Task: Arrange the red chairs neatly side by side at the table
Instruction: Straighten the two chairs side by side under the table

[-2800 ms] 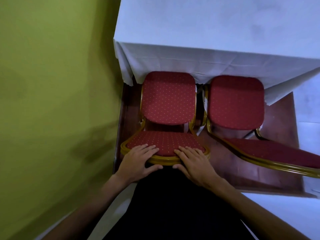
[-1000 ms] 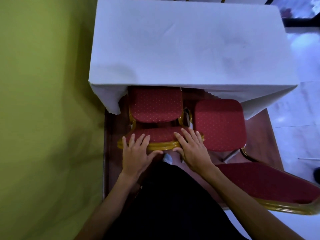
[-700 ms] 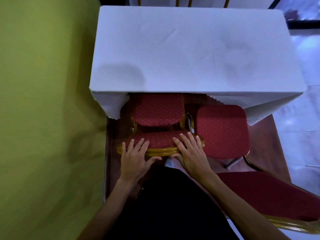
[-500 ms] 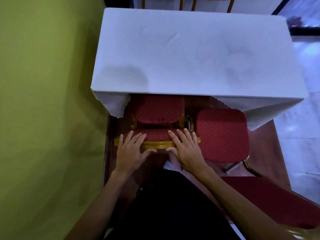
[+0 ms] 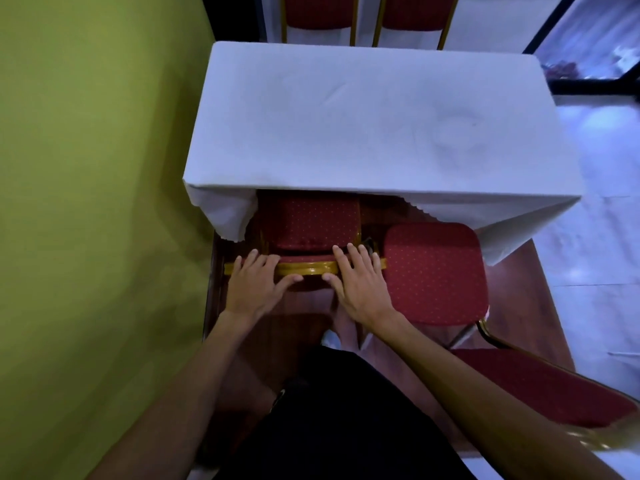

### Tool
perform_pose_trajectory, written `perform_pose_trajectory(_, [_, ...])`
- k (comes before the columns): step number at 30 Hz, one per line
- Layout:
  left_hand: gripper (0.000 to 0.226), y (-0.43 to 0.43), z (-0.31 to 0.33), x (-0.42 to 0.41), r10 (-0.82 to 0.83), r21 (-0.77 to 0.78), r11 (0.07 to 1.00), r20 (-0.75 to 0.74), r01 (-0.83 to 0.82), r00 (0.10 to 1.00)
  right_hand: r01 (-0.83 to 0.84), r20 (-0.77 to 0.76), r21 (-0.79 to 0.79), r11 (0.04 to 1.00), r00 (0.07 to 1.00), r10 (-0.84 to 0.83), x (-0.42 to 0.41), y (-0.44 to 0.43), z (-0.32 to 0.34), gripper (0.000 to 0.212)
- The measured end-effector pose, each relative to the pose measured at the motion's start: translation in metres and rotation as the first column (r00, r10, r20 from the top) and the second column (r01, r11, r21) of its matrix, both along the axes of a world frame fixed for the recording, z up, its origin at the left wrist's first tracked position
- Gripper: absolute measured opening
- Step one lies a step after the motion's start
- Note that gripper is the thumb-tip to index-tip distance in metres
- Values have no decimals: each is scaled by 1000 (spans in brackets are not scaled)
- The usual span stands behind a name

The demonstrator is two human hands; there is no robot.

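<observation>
A red dotted chair with a gold frame, the left chair (image 5: 313,223), sits with its seat partly under the white-clothed table (image 5: 363,123). My left hand (image 5: 254,284) and my right hand (image 5: 360,282) both rest on top of its gold backrest rail, fingers spread over it and thumbs against its near side. A second red chair, the right chair (image 5: 434,271), stands beside it, farther out from the table and turned a little, its backrest (image 5: 540,389) reaching toward the lower right.
A green wall (image 5: 97,202) runs close along the left. Two more red chairs (image 5: 367,15) stand at the table's far side. The chairs rest on a brown wooden floor strip (image 5: 519,282); pale tiles (image 5: 602,237) lie to the right. My dark clothing fills the bottom centre.
The left chair has slid forward, farther under the tablecloth, with both hands staying on its backrest. My view has pulled back, showing the table's far side. The right chair has stayed put.
</observation>
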State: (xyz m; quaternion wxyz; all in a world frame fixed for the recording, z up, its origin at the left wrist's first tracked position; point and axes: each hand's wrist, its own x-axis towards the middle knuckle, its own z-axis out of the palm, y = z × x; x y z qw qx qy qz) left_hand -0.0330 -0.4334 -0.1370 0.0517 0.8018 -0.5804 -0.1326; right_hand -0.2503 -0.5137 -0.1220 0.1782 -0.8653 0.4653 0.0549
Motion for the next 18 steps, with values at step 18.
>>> perform_pose_trajectory(18, [94, 37, 9, -50, -67, -110, 992, 10, 68, 998, 120, 61, 27, 992, 991, -122, -117, 91, 17, 84])
